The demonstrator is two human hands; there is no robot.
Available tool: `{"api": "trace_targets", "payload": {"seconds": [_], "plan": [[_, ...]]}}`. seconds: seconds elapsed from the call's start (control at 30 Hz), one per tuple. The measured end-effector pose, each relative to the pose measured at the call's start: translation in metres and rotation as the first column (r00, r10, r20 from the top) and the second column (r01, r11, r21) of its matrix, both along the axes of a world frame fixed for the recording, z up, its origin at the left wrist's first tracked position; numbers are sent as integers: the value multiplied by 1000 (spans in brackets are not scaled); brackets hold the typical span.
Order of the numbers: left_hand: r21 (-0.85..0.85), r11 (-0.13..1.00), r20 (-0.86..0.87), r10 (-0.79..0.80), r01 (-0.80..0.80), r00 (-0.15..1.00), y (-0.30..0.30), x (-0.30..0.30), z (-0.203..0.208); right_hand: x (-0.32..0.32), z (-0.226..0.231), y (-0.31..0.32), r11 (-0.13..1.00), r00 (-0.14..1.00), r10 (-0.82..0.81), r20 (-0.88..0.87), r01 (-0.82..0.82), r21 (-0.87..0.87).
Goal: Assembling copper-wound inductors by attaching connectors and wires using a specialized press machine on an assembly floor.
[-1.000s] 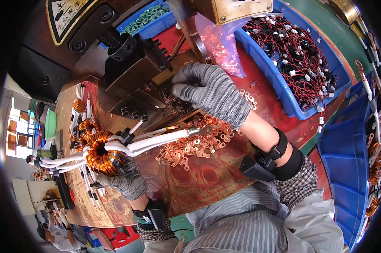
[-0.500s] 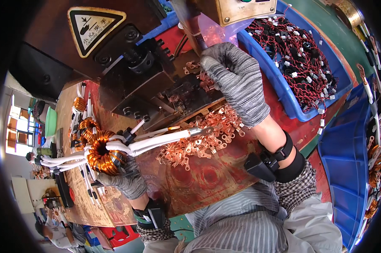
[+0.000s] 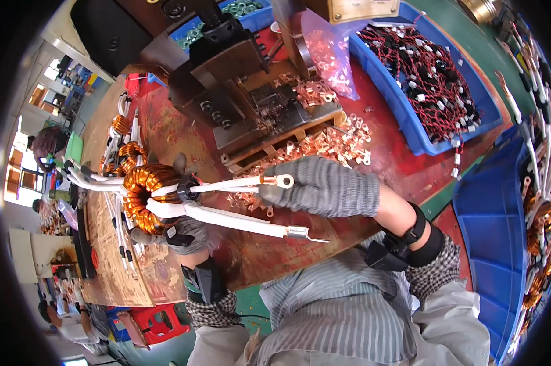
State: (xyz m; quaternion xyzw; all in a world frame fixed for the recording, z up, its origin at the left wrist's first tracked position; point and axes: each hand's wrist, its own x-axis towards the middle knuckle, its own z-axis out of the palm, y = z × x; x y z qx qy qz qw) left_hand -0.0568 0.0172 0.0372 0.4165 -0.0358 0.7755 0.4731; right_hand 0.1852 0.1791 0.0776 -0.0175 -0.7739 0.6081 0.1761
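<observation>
My gloved left hand (image 3: 187, 235) is closed around a ring coil (image 3: 150, 198) wound with copper wire. White sleeved leads stick out from both sides of the coil. On the right side, a thin lead ends in a copper ring terminal (image 3: 282, 181), and a thicker lead (image 3: 245, 222) ends in a silvery sleeve with a thin tip. A black band (image 3: 188, 188) sits at the base of the thin leads. My gloved right hand (image 3: 324, 186) lies just behind the ring terminal, over a heap of loose copper terminals (image 3: 348, 140). Its fingers are pressed together, and their tips are hidden.
A dark metal press (image 3: 226, 91) stands behind the heap. Further right are a blue tray (image 3: 403, 116) of red-black wires and a pink plastic bag (image 3: 330, 55). More coils (image 3: 129, 152) lie at left. A large blue bin (image 3: 492, 226) stands at right.
My right hand has come down from the press toward the coil's leads. The coil has turned in my left hand, so the leads now spread apart. The view has shifted.
</observation>
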Motion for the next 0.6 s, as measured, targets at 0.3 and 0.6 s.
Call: {"api": "trace_targets", "payload": {"seconds": [0.3, 0.6], "plan": [[-168, 986, -74, -24, 11, 997, -7, 29, 15, -6, 8, 7, 986, 966, -145, -216, 159, 51], [-132, 988, -119, -94, 78, 988, -12, 20, 13, 30, -15, 4, 646, 972, -224, 73, 92, 757]]}}
